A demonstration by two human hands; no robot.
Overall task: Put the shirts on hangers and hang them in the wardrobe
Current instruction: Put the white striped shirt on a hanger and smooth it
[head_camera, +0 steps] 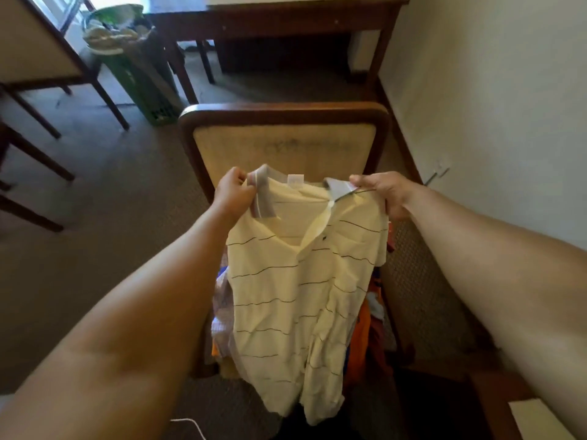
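A cream polo shirt (295,290) with thin dark stripes and a grey collar hangs in the air in front of me. My left hand (233,193) pinches its left collar and shoulder. My right hand (386,192) grips the right shoulder, together with a thin dark wire that looks like a hanger (362,192); most of it is hidden. Below the shirt, a heap of other clothes (365,331), orange, white and checked, lies on a chair seat. No wardrobe is in view.
The chair (282,134) with a wooden frame and beige padded back stands right ahead. A dark wooden desk (286,17) is behind it, a green bin (139,74) with stuffed bags at back left, more chairs (47,68) on the left, a wall (492,90) on the right.
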